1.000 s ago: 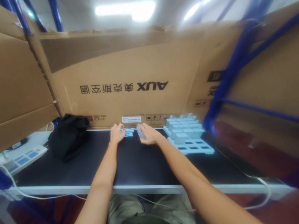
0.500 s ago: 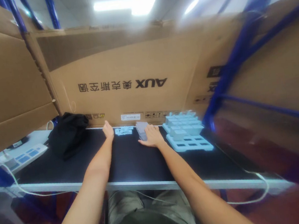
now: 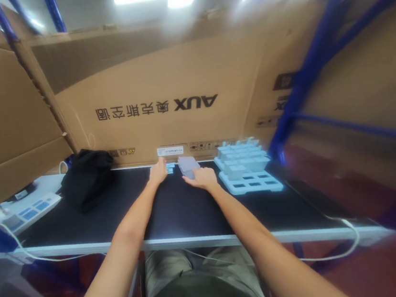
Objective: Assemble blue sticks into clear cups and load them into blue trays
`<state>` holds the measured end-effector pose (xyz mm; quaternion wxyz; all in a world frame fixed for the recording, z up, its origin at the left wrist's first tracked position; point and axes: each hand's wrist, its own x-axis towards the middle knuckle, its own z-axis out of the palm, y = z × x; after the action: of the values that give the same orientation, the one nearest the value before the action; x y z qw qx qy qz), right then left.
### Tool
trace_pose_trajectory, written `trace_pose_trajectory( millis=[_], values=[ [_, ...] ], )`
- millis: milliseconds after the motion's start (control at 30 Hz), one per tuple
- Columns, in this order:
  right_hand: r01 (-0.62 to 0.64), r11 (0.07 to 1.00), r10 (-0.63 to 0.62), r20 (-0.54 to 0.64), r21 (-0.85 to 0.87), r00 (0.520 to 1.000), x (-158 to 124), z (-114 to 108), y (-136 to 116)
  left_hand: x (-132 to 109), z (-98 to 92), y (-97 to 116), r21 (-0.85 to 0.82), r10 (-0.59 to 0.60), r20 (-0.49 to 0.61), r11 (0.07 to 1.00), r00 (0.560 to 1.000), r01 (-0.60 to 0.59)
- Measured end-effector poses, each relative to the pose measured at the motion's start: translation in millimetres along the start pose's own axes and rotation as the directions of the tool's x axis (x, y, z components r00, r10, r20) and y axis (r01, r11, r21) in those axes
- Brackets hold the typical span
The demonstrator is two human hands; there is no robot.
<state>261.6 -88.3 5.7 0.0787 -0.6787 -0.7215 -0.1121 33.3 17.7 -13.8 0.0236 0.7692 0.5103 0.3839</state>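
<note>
A small stack of thin grey plates (image 3: 188, 165) lies on the black tabletop toward the back. My right hand (image 3: 205, 178) is at its near right corner, with the thumb along the near edge and the fingers at the right side, partly hidden. Light-blue small strips (image 3: 170, 168) lie just left of the stack. Over the left part of these strips is my left hand (image 3: 158, 172); its fingers are blurred, and I cannot make out anything in them. On the right stands a light-blue rack (image 3: 256, 182) with rows of slots and several pale blocks in it.
A black cloth bundle (image 3: 88, 179) sits at the back left, beside a white power strip (image 3: 36, 212). Cardboard walls (image 3: 159, 71) close off the back and sides. A blue metal post (image 3: 301, 82) rises at the right. A white cable (image 3: 351, 240) hangs off the front edge.
My left hand has moved right, from beside the light-blue strips to over them, covering part of them. My right hand has drawn slightly nearer, uncovering more of the grey stack.
</note>
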Motion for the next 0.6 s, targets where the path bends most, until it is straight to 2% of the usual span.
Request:
trace_pose_trajectory(
  millis=[100,200,267,333,367,400,433,500,533,567,600],
  values=[
    [0.005,1.0,-0.004,-0.049,0.03,0.999,-9.1,-5.3,0.9,3.8,9.2,14.0,0.001,0.225,0.13,0.974,0.966,-0.227],
    [0.018,0.998,-0.01,-0.117,0.065,0.993,-34.5,-17.9,11.4,7.2,12.9,20.0,-0.002,0.35,0.195,0.934,0.916,-0.356],
    [-0.002,0.997,0.016,-0.174,0.083,0.985,-59.8,-31.1,31.9,8.2,13.7,19.2,0.002,0.382,0.212,0.92,0.899,-0.392],
    [-0.039,0.994,0.062,-0.24,0.099,0.969,-86.6,-45.2,65.9,8.3,14.8,16.8,0.012,0.42,0.227,0.901,0.879,-0.433],
    [-0.071,0.99,0.105,-0.3,0.12,0.948,-98.4,-51.0,86.6,8.2,15.7,15.6,0.017,0.446,0.236,0.886,0.863,-0.462],
    [-0.102,0.971,0.193,-0.454,0.217,0.87,-108.3,-55.1,108.3,8.0,16.9,14.7,0.024,0.476,0.245,0.868,0.845,-0.496],
    [-0.12,0.934,0.305,-0.573,0.338,0.761,-115.7,-57.0,129.6,7.7,18.4,14.1,0.034,0.503,0.251,0.85,0.827,-0.526],
    [-0.162,0.838,0.497,-0.605,0.522,0.622,-122.3,-52.5,166.2,7.2,22.2,13.5,0.067,0.528,0.248,0.827,0.812,-0.558],
    [-0.185,0.787,0.564,-0.564,0.589,0.603,-121.8,-46.3,180.0,6.9,24.2,13.3,0.093,0.527,0.24,0.823,0.815,-0.56],
    [-0.214,0.742,0.61,-0.507,0.635,0.61,-119.3,-38.0,190.4,6.6,26.1,13.2,0.123,0.52,0.232,0.822,0.822,-0.555],
    [-0.244,0.707,0.632,-0.439,0.663,0.639,-115.7,-28.3,197.7,6.3,27.7,13.0,0.143,0.512,0.229,0.823,0.828,-0.549]
  ],
)
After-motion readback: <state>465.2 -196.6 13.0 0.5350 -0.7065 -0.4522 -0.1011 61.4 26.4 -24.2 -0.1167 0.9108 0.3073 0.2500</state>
